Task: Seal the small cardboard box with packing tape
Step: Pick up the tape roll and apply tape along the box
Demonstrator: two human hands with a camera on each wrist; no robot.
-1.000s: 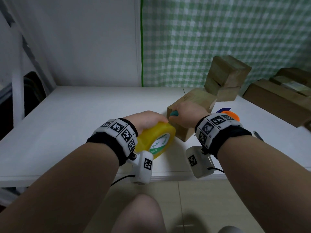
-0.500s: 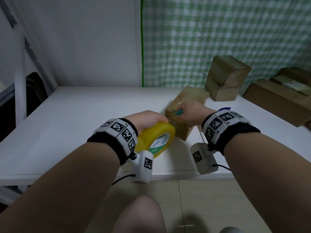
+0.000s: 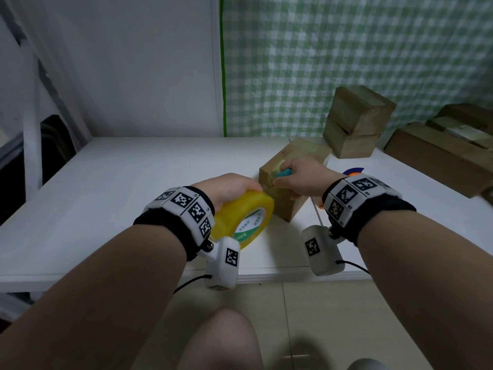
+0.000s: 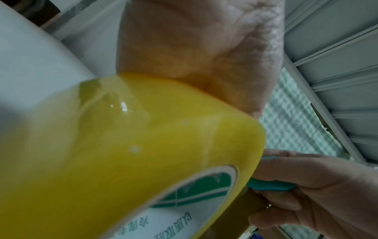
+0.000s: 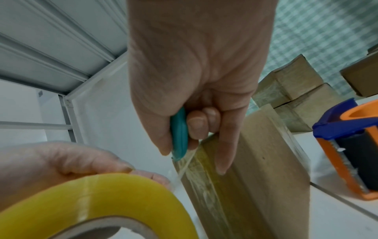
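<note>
A small cardboard box (image 3: 286,205) (image 5: 266,169) stands on the white table (image 3: 120,182), with clear tape running over its near end. My left hand (image 3: 226,186) (image 4: 194,48) grips a yellow roll of packing tape (image 3: 244,217) (image 4: 126,161) (image 5: 92,202) just left of the box. A taut strip of tape (image 5: 185,166) stretches from the roll to the box's near top edge. My right hand (image 3: 300,177) (image 5: 194,80) holds a small teal cutter (image 3: 284,173) (image 5: 179,137) (image 4: 270,185), its tip at that strip, one finger resting on the box.
An orange and blue tape dispenser (image 5: 347,145) (image 3: 352,172) sits on the table right of the box. Two stacked boxes (image 3: 356,121) stand behind it, and larger cartons (image 3: 440,156) lie at the far right. A green checked curtain (image 3: 346,49) hangs behind.
The right hand with the cutter has moved away from me and to the right along the box's near edge. The box has turned slightly. The left hand and roll have barely moved.
</note>
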